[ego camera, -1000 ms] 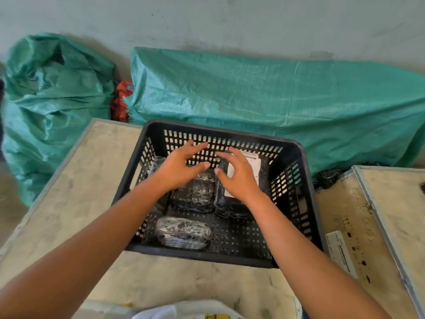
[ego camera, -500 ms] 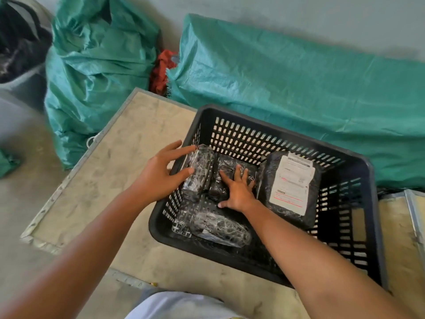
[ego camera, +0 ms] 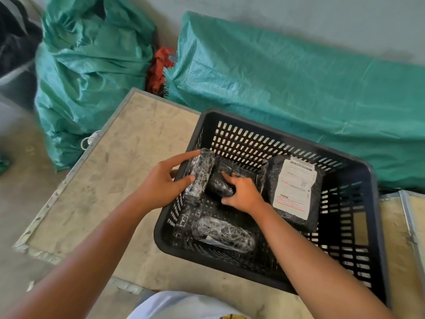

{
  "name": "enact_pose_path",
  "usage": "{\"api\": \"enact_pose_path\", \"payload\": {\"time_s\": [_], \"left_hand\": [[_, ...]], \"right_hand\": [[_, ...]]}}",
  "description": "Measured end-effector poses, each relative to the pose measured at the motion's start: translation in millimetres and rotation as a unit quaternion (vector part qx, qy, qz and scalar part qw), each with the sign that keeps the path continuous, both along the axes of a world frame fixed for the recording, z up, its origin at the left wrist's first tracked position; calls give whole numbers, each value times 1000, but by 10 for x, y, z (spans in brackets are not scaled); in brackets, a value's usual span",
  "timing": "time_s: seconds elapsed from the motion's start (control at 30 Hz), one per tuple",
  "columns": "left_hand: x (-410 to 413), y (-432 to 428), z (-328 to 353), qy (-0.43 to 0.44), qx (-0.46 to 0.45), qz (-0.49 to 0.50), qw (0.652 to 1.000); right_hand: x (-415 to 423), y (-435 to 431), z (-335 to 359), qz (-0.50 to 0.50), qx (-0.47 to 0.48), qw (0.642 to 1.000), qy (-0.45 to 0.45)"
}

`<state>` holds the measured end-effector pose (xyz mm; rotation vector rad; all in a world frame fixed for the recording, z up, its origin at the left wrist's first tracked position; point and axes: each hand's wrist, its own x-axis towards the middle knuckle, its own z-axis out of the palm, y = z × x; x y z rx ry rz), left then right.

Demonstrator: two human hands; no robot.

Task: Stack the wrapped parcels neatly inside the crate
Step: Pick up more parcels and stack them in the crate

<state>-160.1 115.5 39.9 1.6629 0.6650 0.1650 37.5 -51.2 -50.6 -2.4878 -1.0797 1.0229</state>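
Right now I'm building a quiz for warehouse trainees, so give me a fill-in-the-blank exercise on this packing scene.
1. All the wrapped parcels lie inside a black plastic ____.
2. The large flat parcel carries a white shipping ____.
3. The right hand grips the small dark parcel, while the left hand holds the upright parcel against the crate's ____ wall.
4. Behind the crate lie sacks coloured ____.

Missing words: crate; label; left; green
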Motion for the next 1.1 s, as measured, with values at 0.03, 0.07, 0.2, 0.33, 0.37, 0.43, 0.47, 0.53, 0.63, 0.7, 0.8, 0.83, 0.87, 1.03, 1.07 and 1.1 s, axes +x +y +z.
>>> {"api": "enact_pose_path", "payload": {"time_s": [0.03,0.07,0.2,0.33,0.37,0.43,0.47,0.53,0.63,0.7,0.8,0.83,0.87,1.03,1.07,1.1], "left_hand": [[0,-6,0,0,1,0,1000],[-3,-13,3,0,3,1,1000],[-16,-33,34,-5,5,12,1000],[-20,-68,59,-23,-5,17,1000],[-20,-63,59,-21,1,15,1000],[-20,-55,67,10,76,0,997],[-14,-44,81,33,141,-10,989],[13,-45,164,28,243,-22,969],[120,-132,341,-75,226,-79,968],[211,-227,457,-113,182,-137,967],[346,-360,620,-115,126,-211,963],[387,-394,649,-113,112,-229,960],[425,-420,653,-109,102,-239,959],[532,-459,598,-135,65,-228,962],[534,-455,569,-148,52,-218,963],[539,-447,532,-158,43,-202,966]], "right_hand": [[17,-23,49,-8,23,1000,9],[28,-44,113,-17,40,999,17],[79,-92,401,-101,109,986,80],[122,-259,630,-122,144,975,116],[123,-300,684,-119,150,974,120],[97,-409,847,-119,166,971,125],[98,-457,933,-118,175,969,126],[111,-535,1131,-115,193,966,129],[157,-653,1460,-100,231,957,146],[197,-733,1651,-88,254,949,164],[258,-815,1888,-88,287,929,217],[267,-829,1964,-90,298,920,238],[283,-837,2009,-92,304,915,249],[362,-914,2056,-126,330,896,271],[377,-949,2028,-149,350,884,272],[384,-989,1986,-173,377,871,264]]}}
